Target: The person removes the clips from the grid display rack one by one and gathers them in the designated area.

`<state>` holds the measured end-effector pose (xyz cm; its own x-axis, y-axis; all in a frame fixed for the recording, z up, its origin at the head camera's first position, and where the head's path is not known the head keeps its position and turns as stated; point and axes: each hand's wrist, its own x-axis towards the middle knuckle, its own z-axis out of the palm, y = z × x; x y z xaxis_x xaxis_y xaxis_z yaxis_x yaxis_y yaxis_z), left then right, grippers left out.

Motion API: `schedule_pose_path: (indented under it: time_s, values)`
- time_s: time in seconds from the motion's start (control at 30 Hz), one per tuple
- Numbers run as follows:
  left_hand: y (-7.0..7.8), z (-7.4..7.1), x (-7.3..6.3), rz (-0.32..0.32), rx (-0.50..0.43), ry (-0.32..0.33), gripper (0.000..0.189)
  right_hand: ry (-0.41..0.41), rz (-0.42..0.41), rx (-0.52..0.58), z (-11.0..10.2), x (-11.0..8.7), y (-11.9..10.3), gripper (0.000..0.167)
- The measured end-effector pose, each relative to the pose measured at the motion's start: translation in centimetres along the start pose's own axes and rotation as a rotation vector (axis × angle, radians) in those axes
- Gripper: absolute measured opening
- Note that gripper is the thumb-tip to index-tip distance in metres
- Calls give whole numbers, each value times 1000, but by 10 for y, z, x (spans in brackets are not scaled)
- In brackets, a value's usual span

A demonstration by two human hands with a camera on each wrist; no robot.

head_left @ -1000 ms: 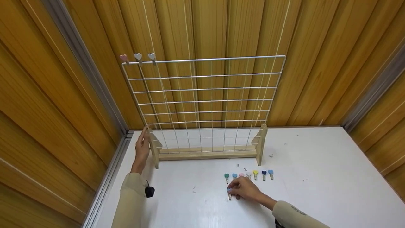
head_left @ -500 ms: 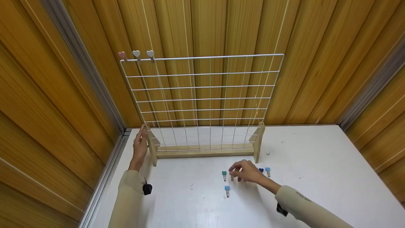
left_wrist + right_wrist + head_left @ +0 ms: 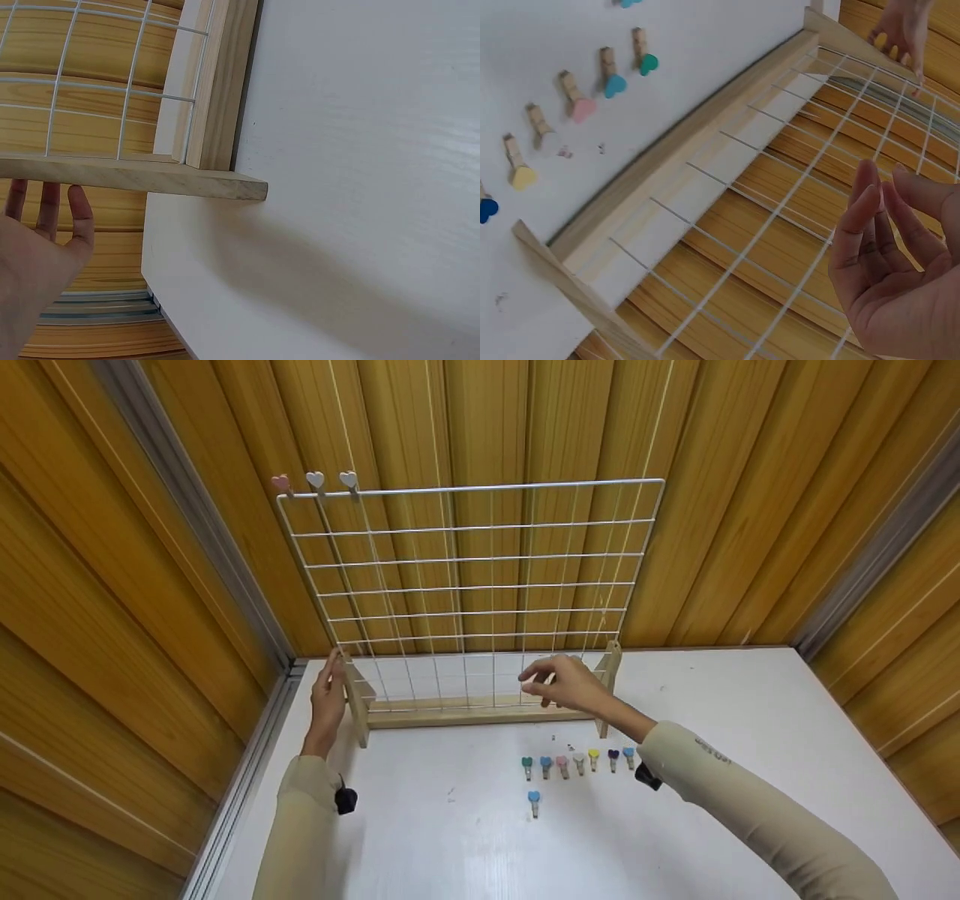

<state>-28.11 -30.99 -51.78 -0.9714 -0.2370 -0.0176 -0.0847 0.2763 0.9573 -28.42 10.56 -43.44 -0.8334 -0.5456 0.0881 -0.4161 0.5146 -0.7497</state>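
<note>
A white wire grid (image 3: pixel 465 559) stands in a wooden base (image 3: pixel 480 720). Against the left wooden upright (image 3: pixel 127 176) rest the fingertips of my left hand (image 3: pixel 328 701), its fingers extended. My right hand (image 3: pixel 568 684) is raised in front of the grid's lower right part. Its fingers bend loosely, thumb and fingertips near each other, with no object showing between them. On the grid's top left bar sit a pink heart clip (image 3: pixel 280 483) and two white heart clips (image 3: pixel 315 480). A blue heart clip (image 3: pixel 534 802) lies alone on the table.
In a row on the white table (image 3: pixel 420 840) lie several heart clips, among them a green clip (image 3: pixel 527 767), a pink clip (image 3: pixel 577 101) and a yellow clip (image 3: pixel 594 759). Close behind the grid rises a wood-patterned wall (image 3: pixel 487 427).
My right hand has let go of the blue heart clip, passed over the clip row and risen towards the grid. My left hand keeps its place at the upright.
</note>
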Motion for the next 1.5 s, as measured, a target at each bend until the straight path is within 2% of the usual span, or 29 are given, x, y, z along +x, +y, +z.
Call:
schedule_pose_path:
  time_s: [0.1,0.27,0.4,0.63,0.73,0.83,0.97,1.07,1.2,1.4,1.5]
  values:
    - [1,-2,0,9,2,0,61,14,-18,-5,-12,16,-14,23]
    - [1,-3,0,28,-1,-3,63,39,11,7,-28,37,-34,24]
    - [-1,-4,0,36,-31,-11,60,68,2,5,-38,51,-48,25]
    - [0,-8,1,64,-63,-34,57,96,-3,65,-60,68,-91,28]
    - [2,-10,3,73,-113,-52,55,116,-11,73,-68,74,-108,28]
    - [7,-11,4,65,-161,-64,54,140,-23,101,-76,81,-124,27]
    - [11,-13,6,10,-191,-68,54,162,-51,135,-86,87,-146,26]
    - [13,-13,5,-43,-198,-52,56,174,-74,151,-91,91,-159,26]
    - [14,-8,6,-78,-182,-6,66,209,-119,169,-93,99,-171,26]
    - [15,4,7,-67,-134,120,61,283,-202,256,-85,115,-184,26]
    - [15,6,7,-81,-117,150,56,322,-244,330,-77,123,-192,28]
